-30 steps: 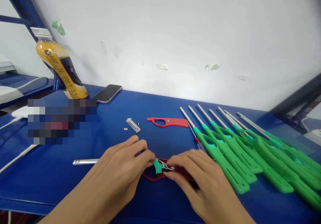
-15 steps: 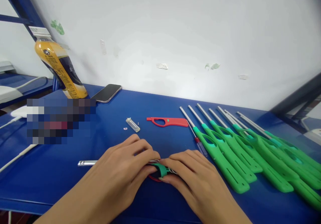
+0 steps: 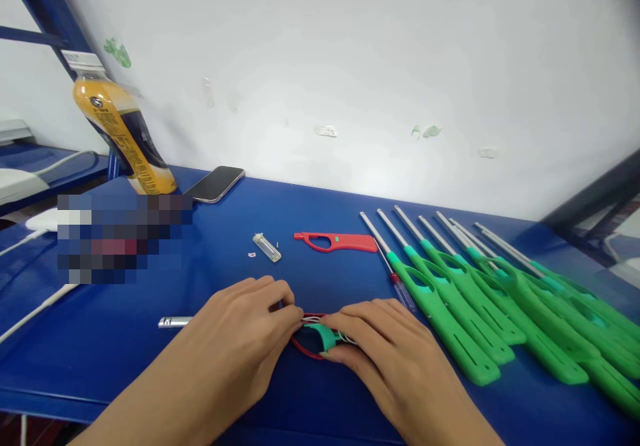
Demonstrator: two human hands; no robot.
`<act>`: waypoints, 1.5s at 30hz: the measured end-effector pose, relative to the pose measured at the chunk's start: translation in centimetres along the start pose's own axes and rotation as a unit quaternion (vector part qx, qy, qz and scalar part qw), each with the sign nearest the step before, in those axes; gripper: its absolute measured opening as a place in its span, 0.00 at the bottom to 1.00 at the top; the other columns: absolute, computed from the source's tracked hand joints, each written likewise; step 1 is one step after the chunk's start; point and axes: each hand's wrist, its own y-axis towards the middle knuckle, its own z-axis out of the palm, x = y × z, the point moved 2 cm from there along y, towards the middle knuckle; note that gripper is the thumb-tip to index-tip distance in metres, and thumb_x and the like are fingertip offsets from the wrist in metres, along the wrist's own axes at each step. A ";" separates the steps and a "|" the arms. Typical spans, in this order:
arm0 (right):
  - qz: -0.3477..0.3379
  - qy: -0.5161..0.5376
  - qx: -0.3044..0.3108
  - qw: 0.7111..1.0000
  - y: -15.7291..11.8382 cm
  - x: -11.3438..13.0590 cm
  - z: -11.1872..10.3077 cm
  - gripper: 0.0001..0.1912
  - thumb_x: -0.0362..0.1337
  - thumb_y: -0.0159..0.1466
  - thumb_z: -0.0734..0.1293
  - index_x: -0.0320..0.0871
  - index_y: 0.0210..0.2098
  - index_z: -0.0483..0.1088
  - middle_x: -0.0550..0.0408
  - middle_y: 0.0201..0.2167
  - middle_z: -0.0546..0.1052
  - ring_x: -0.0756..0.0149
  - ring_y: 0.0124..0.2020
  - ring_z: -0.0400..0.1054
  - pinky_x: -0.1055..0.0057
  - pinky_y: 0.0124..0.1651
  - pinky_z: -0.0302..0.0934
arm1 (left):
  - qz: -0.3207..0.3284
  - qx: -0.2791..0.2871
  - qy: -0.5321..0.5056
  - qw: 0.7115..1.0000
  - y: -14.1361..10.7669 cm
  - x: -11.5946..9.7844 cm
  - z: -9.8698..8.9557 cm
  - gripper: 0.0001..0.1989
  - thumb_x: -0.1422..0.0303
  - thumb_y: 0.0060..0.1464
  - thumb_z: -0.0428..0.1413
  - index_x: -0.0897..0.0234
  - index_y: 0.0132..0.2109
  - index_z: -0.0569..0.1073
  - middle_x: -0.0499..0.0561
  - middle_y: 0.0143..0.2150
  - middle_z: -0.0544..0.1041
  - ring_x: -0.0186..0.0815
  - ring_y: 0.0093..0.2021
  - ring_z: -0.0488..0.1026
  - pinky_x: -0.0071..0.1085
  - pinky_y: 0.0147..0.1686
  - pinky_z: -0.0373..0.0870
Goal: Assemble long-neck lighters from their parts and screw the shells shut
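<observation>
Between my two hands lies an opened red utility lighter [image 3: 304, 351] on the blue table. Its silver metal tube [image 3: 175, 322] sticks out past the left wrist side, and its green trigger [image 3: 328, 338] and thin white wires show in the gap. My left hand [image 3: 245, 336] has its fingers pinched on the lighter's body near the tube end. My right hand [image 3: 387, 343] grips the handle side, thumb and fingers around the trigger and wires. Much of the lighter is covered by both hands. A loose red half shell [image 3: 345, 243] rests beyond them.
Several green utility lighters [image 3: 460, 329] lie in a row at the right. A screwdriver [image 3: 401, 291] sits beside them. Behind my hands is a clear fuel tank [image 3: 267, 248] with tiny parts. A phone [image 3: 218, 184], a drink bottle [image 3: 125, 133] and white cables [image 3: 40, 313] are at the left.
My left fingers have drawn back left from the green trigger, so more of it and the red rim show. My right hand keeps its place on the lighter.
</observation>
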 end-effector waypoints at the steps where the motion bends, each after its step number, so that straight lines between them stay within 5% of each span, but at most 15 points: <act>1: 0.000 0.000 0.001 1.000 0.0 0.0 0.0 0.12 0.44 0.81 0.61 0.50 0.54 0.74 0.64 0.45 0.83 0.69 0.41 0.77 0.68 0.52 0.63 | 0.006 0.006 0.004 1.000 0.0 0.0 0.0 0.19 0.84 0.65 0.51 0.60 0.43 0.83 0.50 0.40 0.81 0.41 0.37 0.78 0.38 0.38 0.73; 25: 0.026 0.000 0.013 1.000 0.0 0.4 -0.1 0.10 0.41 0.80 0.63 0.50 0.54 0.75 0.61 0.44 0.83 0.65 0.41 0.78 0.64 0.50 0.66 | 0.012 0.026 0.048 0.998 0.3 -0.4 0.0 0.21 0.87 0.59 0.49 0.63 0.44 0.81 0.54 0.41 0.82 0.47 0.40 0.81 0.44 0.40 0.78; 34: 0.016 0.005 0.025 1.000 -0.2 0.4 -0.1 0.09 0.39 0.79 0.64 0.49 0.54 0.76 0.59 0.43 0.83 0.65 0.39 0.77 0.65 0.49 0.65 | 0.000 0.028 0.029 0.999 0.0 0.0 0.2 0.20 0.85 0.63 0.49 0.61 0.44 0.82 0.52 0.42 0.83 0.45 0.38 0.80 0.42 0.38 0.77; 38: 0.020 0.002 0.025 0.999 -0.3 0.4 0.0 0.10 0.38 0.79 0.64 0.48 0.55 0.76 0.58 0.44 0.82 0.64 0.41 0.76 0.64 0.48 0.66 | -0.003 -0.019 0.060 0.998 -0.2 -0.2 -0.7 0.22 0.78 0.71 0.43 0.61 0.45 0.83 0.56 0.43 0.85 0.47 0.37 0.81 0.46 0.40 0.77; 45: 0.028 -0.007 0.027 0.999 -0.2 0.6 0.0 0.10 0.38 0.79 0.64 0.48 0.55 0.76 0.58 0.44 0.82 0.63 0.40 0.77 0.62 0.48 0.70 | -0.039 0.016 0.062 0.997 -0.6 0.7 -1.5 0.24 0.76 0.70 0.43 0.60 0.40 0.83 0.55 0.38 0.85 0.45 0.29 0.80 0.40 0.30 0.74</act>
